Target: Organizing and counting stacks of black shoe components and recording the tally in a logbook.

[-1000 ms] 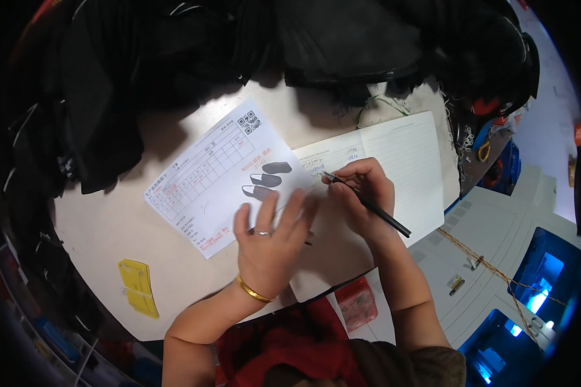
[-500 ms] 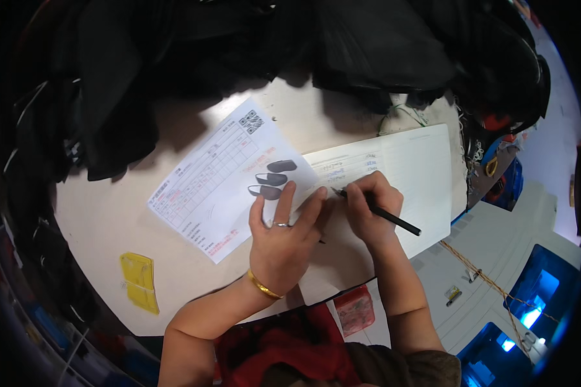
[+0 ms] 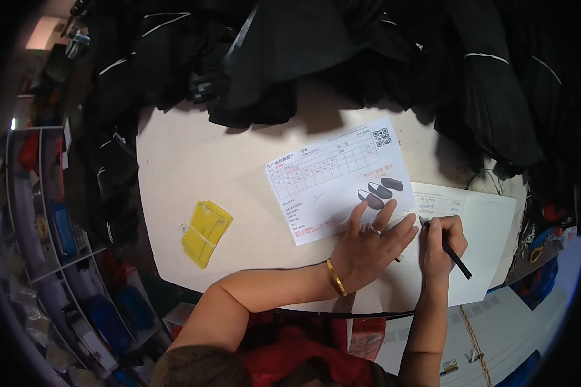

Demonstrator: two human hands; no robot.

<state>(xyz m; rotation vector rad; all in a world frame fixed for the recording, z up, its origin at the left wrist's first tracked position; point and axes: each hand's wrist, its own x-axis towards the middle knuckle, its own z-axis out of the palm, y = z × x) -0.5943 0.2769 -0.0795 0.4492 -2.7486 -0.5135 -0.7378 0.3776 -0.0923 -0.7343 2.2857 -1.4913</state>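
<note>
My right hand [image 3: 445, 245] is closed around a black pen [image 3: 457, 259], its tip down on the page of an open notebook [image 3: 490, 226] that bears handwritten lines. Spread over the lower right corner of a printed sheet [image 3: 329, 187] is my left hand [image 3: 368, 248], fingers apart, a ring on one finger and a gold bangle [image 3: 335, 277] at the wrist. Its fingertips lie by the sheet's dark shoe-shaped pictures [image 3: 381, 191] and the notebook's left page. A small dark tip [image 3: 397, 260] pokes out beside the left palm; the rest of it is hidden.
Bundles of black fabric pieces [image 3: 290, 51], some tied with white strips, heap along the far side of the pale table [image 3: 174, 155]. A stack of yellow pieces [image 3: 206, 233] lies at the left. Shelving with bins [image 3: 61, 229] stands beyond the left edge; a red box [image 3: 366, 338] sits below the front edge.
The whole view has turned and shifted, so table, papers and hands appear farther right. My left hand stays spread on the papers; my right hand still holds the pen at the notebook.
</note>
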